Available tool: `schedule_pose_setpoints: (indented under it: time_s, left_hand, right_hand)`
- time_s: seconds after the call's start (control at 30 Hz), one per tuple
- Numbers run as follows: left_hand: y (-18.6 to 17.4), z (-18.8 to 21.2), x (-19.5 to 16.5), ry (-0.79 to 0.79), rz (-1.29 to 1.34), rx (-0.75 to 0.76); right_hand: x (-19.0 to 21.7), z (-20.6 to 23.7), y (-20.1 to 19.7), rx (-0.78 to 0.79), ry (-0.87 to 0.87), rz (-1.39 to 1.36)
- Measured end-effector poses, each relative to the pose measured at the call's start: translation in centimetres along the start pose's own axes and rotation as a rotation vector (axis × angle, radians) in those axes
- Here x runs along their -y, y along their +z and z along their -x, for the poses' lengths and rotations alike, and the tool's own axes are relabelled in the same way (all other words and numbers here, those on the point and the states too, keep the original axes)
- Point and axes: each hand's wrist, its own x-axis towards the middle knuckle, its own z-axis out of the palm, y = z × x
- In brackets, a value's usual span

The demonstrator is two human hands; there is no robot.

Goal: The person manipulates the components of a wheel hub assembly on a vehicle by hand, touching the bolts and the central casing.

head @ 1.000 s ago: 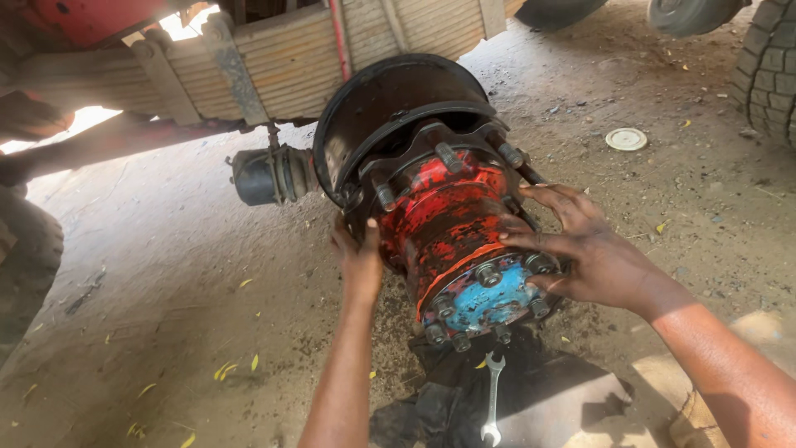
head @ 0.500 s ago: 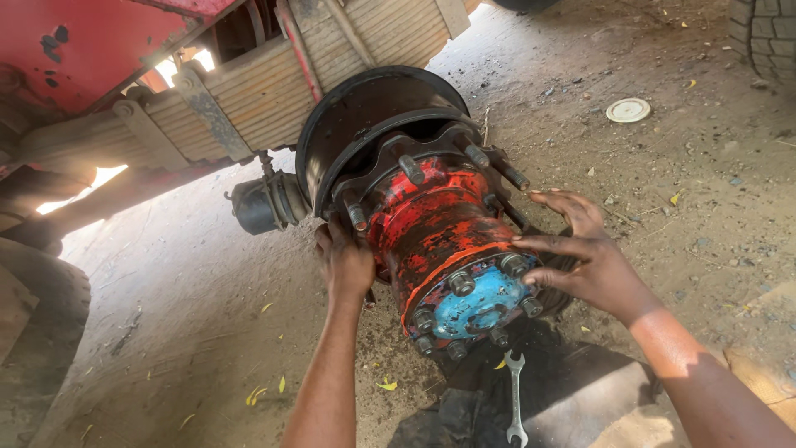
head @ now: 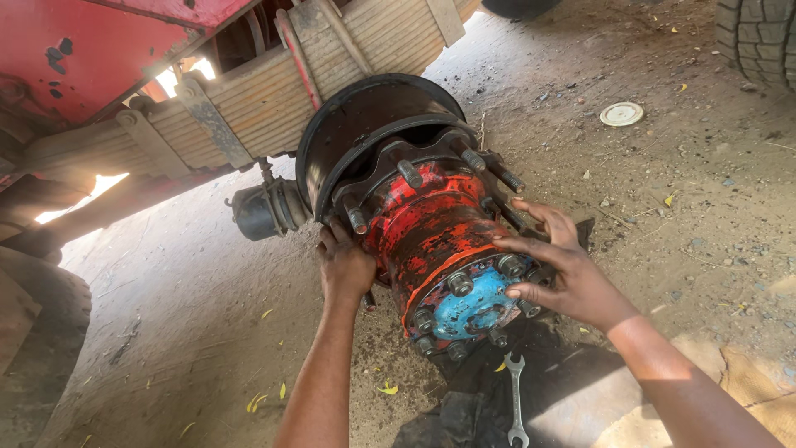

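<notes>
**Wheel hub gripped from both sides, no wheel on the studs**

Under the red truck body (head: 124,50), beside the leaf spring pack (head: 315,75), we find the red wheel hub (head: 431,232) standing out from the axle end, just ahead of the dark brake drum (head: 356,124). Its blue end cap (head: 473,303) faces us, ringed with nuts. Long wheel studs (head: 410,172) stand bare; no wheel is fitted.

Left hand (head: 344,265): fingers curled together and pressed onto the hub's near flank, behind the flange. Right hand (head: 564,270): fingers spread apart and laid over the far side, fingertips touching the cap's edge nuts. We judge the hub seated on the axle, cap nuts in place; whether they are tight we cannot tell.

Around: a combination spanner (head: 516,398) lies on a dark cloth (head: 464,415) below the hub, untouched. A white round lid (head: 621,114) sits well apart on the dirt ground (head: 166,315). A tyre (head: 763,41) stands at the upper right. A dark cylindrical brake chamber (head: 261,211) hangs just beside the left hand, crowding that side.
</notes>
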Motion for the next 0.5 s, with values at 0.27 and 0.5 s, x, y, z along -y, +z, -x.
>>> schedule_pose_setpoints:
  time_s: [0.27, 0.5]
  left_hand:
    - [-1.0, 0.7, -1.0, -0.026, -0.003, 0.03]
    - [-1.8, 1.4, -1.9, -0.067, -0.008, 0.054]
  right_hand:
    - [-0.1, 0.9, 0.4, -0.105, 0.014, 0.154]
    - [4.3, -0.2, 1.7, -0.102, 0.041, 0.167]
